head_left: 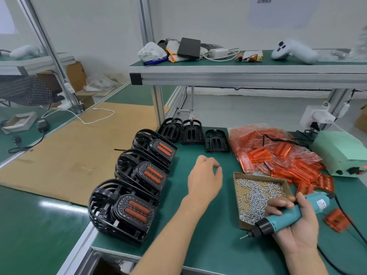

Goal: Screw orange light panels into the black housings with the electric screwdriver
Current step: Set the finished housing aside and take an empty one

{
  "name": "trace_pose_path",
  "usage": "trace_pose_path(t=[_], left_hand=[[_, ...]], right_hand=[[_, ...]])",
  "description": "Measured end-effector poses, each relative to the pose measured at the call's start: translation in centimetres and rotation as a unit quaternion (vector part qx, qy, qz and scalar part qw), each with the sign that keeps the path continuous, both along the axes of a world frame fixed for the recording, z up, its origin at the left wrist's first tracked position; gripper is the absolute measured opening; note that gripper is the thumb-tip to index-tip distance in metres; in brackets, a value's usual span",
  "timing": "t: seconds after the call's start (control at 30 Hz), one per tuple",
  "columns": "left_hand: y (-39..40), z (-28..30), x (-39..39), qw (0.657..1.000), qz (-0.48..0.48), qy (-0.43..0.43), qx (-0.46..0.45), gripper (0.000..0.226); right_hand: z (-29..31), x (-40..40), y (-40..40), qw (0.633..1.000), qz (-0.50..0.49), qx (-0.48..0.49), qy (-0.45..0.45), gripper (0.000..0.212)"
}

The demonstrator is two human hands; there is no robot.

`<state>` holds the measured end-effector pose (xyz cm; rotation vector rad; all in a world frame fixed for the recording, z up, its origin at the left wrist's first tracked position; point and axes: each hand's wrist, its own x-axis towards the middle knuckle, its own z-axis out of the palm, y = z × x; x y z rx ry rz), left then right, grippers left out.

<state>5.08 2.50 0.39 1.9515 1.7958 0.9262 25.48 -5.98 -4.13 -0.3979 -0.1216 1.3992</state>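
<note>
The electric screwdriver [286, 217] was gripped in the right hand [296, 225], fingers wrapped round its teal barrel, its long axis running from upper right down to lower left, with a small screw seen at the bit tip [242, 236]. The left hand [205, 176] was held above the green mat [198, 235], nothing grasped, its fingers loosely curled. Empty black housings [216, 140] were lined up beyond that hand, toward the back of the bench, and lay nearer to it than to the right hand. The orange light panels [278, 153] were heaped in crinkled clear bags to the right of the housings, behind the cardboard tray of screws [258, 193]. Three stacks of finished housings [135, 209] with ribbed, glossy black cages and orange bars fitted stood to the left. A reach forward by the left hand for an empty housing was judged the likely next move
</note>
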Motion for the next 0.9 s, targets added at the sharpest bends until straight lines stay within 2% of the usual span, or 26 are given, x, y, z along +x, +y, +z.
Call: trace_pose_path(t=[0.07, 0.17, 0.37, 0.57, 0.9], left_hand=[[3.8, -1.5, 1.6, 0.995, -0.06, 0.07, -0.045, 0.029], [8.5, -2.9, 2.3, 0.966, -0.118, 0.213, -0.082, 0.05], [14.0, -3.1, 3.0, 0.922, -0.136, 0.344, -0.113, 0.08], [15.8, -4.0, 4.5, 0.903, -0.129, 0.373, -0.169, 0.068], [10.3, -4.0, 2.3, 0.937, -0.126, 0.303, -0.12, 0.042]], right_hand=[[0.0, 0.1, 0.0, 1.0, 0.006, -0.002, 0.003, 0.04], [0.1, 0.4, -0.1, 1.0, 0.015, -0.003, 0.006, 0.043], [0.4, 0.7, 0.2, 0.999, 0.034, -0.013, 0.015, 0.056], [0.4, 0.7, 0.4, 0.999, 0.029, -0.018, 0.022, 0.06], [0.2, 0.7, 0.2, 0.999, 0.034, -0.019, 0.002, 0.054]])
